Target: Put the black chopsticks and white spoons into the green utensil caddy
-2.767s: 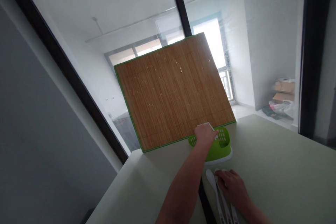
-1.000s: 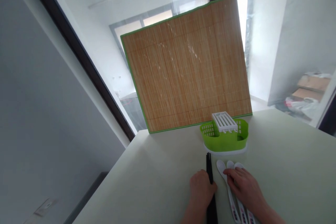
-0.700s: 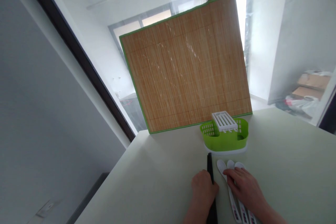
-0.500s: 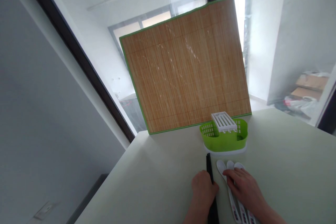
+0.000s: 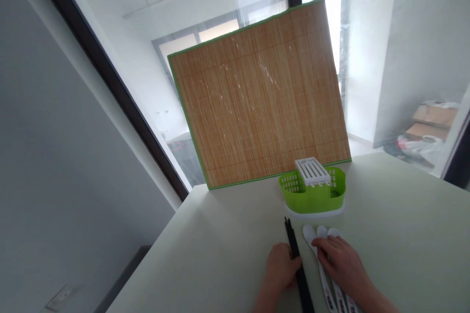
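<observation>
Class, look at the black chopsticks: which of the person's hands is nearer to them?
The left hand: it grips the black chopsticks. The right hand is apart from them, to their right, over the white spoons.

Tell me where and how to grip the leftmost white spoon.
Probably best by the bare handle, pinched across from above: the leftmost white spoon lies flat, its slim handle runs away from the green basket, and the right hand crowds the part nearer the bowl.
</observation>
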Demonstrator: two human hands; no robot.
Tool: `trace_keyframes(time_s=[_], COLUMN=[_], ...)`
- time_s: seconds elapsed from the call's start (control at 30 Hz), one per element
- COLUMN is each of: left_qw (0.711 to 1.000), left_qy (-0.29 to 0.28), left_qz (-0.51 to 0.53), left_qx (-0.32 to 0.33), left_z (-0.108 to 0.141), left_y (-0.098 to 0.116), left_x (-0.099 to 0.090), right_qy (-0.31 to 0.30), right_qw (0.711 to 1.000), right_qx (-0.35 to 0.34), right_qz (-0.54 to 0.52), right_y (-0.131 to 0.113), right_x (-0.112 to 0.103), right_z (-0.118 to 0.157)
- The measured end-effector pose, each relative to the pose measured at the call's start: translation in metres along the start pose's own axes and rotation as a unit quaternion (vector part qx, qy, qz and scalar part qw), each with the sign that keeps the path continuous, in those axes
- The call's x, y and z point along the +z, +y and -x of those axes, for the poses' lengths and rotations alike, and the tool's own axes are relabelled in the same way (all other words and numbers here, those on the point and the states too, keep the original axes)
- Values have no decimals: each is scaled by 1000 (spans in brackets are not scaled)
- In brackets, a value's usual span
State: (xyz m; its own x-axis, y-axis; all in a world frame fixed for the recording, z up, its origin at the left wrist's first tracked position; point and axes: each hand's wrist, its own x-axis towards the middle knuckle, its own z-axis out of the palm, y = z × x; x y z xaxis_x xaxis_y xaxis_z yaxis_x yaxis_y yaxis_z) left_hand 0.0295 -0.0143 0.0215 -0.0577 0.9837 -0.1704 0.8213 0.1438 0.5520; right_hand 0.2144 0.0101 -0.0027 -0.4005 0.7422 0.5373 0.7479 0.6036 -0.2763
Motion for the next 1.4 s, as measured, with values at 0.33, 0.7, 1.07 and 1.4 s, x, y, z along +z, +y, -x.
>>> trace_keyframes(time_s=[0.33, 0.7, 1.07, 1.4], left_qw=[993, 957, 917, 932], left_qy=[67, 220, 197, 186], left_qz=[101, 97, 306, 241], left_qx=[14, 165, 161, 199], left_z=[-2, 10, 18, 18], left_y=[-6, 7, -11, -16], left_x=[-6, -30, -30, -34], right_qy=[15, -28, -87, -133], right_qw=[1000, 983, 976, 954], right_qx=[13, 30, -42, -34], right_qz=[-16, -179, -197, -267], right_y=[1, -53, -70, -73], right_x=[0, -33, -25, -48], right_z=[2, -62, -75, -87])
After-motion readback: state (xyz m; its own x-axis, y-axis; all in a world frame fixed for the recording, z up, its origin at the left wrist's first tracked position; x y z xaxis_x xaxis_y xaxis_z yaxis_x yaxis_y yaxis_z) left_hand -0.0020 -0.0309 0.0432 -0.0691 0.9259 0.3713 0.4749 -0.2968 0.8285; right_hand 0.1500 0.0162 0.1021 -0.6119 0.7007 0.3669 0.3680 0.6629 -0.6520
